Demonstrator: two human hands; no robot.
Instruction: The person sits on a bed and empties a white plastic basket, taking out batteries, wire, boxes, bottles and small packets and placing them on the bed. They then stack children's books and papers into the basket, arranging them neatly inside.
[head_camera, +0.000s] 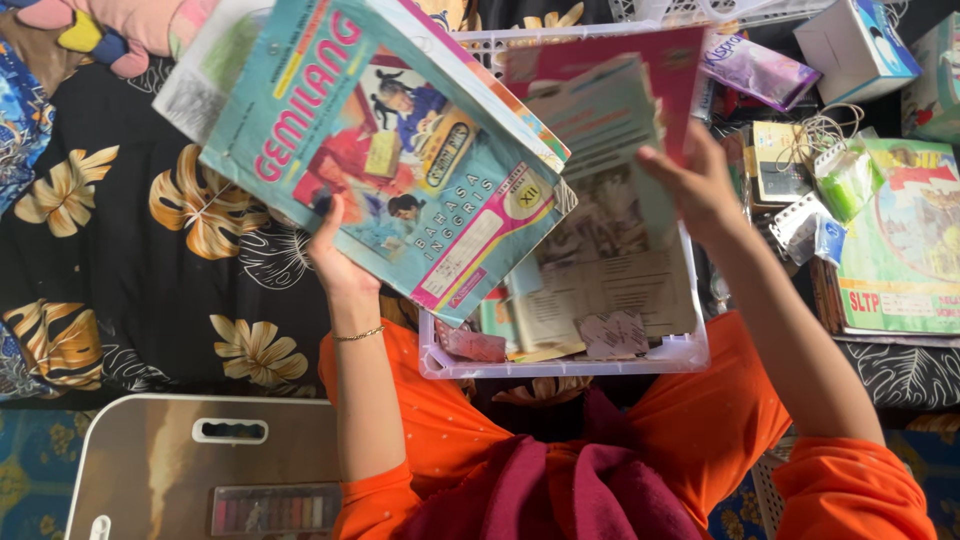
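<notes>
My left hand grips a stack of thin school books, the top one a teal workbook with a pink-edged cover, held up over the left side of a white plastic basket. My right hand holds a pink booklet with pale printed sheets over the basket's right side. Loose papers and worn booklets lie inside the basket. I wear orange sleeves and a thin gold bracelet on the left wrist.
A black cloth with gold leaf print covers the floor. To the right lie a green book, small packets, a spiral notepad and a white box. A folding lap table with a pastel set sits at bottom left.
</notes>
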